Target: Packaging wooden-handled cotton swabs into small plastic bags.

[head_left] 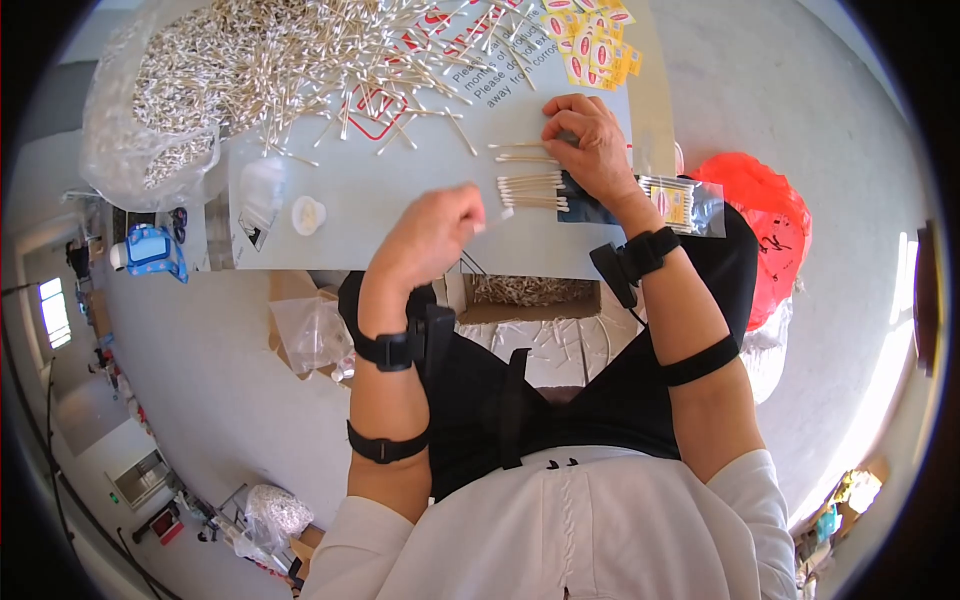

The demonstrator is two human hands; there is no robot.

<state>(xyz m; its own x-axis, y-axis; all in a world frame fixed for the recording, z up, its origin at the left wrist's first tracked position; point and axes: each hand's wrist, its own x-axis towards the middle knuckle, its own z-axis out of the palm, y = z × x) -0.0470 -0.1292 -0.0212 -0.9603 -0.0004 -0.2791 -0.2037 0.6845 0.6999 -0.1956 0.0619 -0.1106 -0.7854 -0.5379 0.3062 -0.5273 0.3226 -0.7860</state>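
My left hand (430, 238), slightly blurred, is closed in a pinch over the table's near edge, with a white-tipped cotton swab (507, 212) sticking out past its fingers. To the right, my right hand (590, 145) has curled fingers closed on the end of a cotton swab (522, 146). Just below it lies another single swab (525, 159). A row of several cotton swabs (530, 188) sits side by side nearer me, their right ends on a dark blue strip (585, 202) partly beneath my right wrist.
A large loose pile of cotton swabs (240, 70) spills from a clear bag (105, 130) at the far left. Yellow printed cards (595, 45) lie at the far right. A filled clear packet (685, 205) overhangs the right edge. Below the table stands a box of swabs (530, 308).
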